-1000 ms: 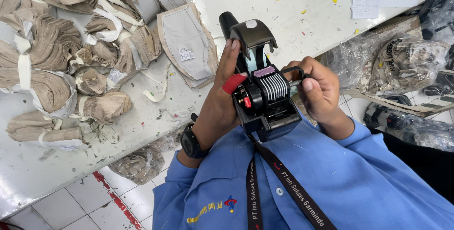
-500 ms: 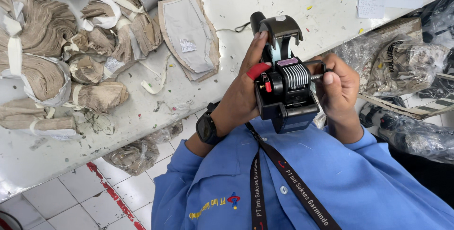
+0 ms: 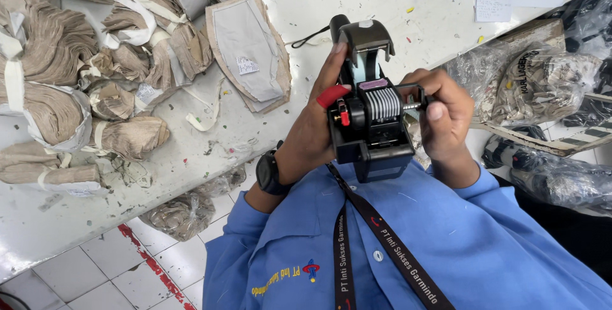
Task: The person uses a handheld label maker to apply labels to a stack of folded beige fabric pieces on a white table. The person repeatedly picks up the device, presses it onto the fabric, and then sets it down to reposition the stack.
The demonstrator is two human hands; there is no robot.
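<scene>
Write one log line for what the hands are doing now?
left hand: grips black label gun | right hand: pinches its side knob | white table behind

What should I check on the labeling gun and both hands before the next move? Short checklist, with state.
1. Left hand holds the black labeling gun by its side, fingers up along the body: ok.
2. Right hand pinches the small knob beside the ribbed wheels: ok.
3. Gun held off the white table, above the blue shirt: ok.
4. Black lanyard hangs below the gun, apart from the wheels: ok.
5. Wheel setting readable: cannot tell, too small.
6. Label roll loaded under the top cover: cannot tell, hidden.
</scene>
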